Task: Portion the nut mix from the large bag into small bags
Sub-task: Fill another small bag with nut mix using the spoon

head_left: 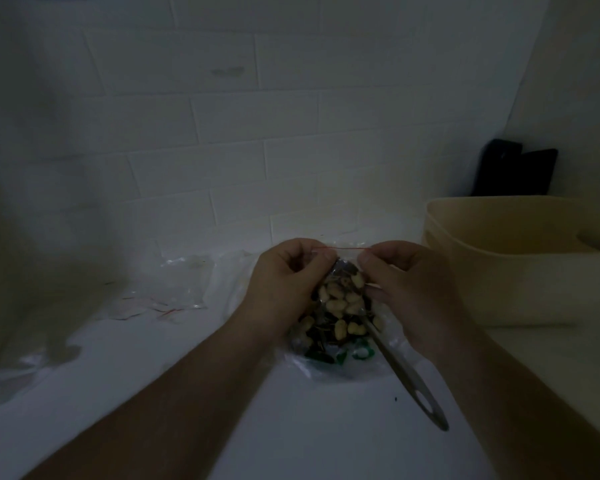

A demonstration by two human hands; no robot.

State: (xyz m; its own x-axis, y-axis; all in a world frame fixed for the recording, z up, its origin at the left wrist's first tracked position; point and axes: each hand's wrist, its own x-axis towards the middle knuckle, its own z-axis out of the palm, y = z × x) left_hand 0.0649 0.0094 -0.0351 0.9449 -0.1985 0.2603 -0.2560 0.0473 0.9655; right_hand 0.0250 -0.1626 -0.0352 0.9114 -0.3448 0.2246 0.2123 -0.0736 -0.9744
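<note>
Sealing looks to be the step in hand: both hands hold a small clear plastic bag with a red zip line [340, 250] up over the white counter [222, 393]. The left hand [284, 282] pinches the left end of the red strip between thumb and curled fingers [302, 245], and the right hand [406, 285] pinches the right end the same way, so the strip is drawn straight between them. Pale peanuts and dark seeds [340, 299] fill the bag below the strip. Beneath it lies the large clear bag with green print [357, 355], touching the counter, with more of the mix inside and a grey metal scoop with a holed handle [406, 372] resting in it, its handle pointing towards the person.

To close it well, I would keep the strip taut and level, press the two tracks together from one end and run the pinch along to the other, keeping nuts below the line so none jams the zip. Whether the zip is already shut cannot be told; the picture is dim and blurred.

Spare small clear bags with red lines [167, 303] lie on the counter to the left, well apart. A cream plastic tub [520, 271] stands at the right, and two dark flat objects [513, 171] lean on the wall behind it.
</note>
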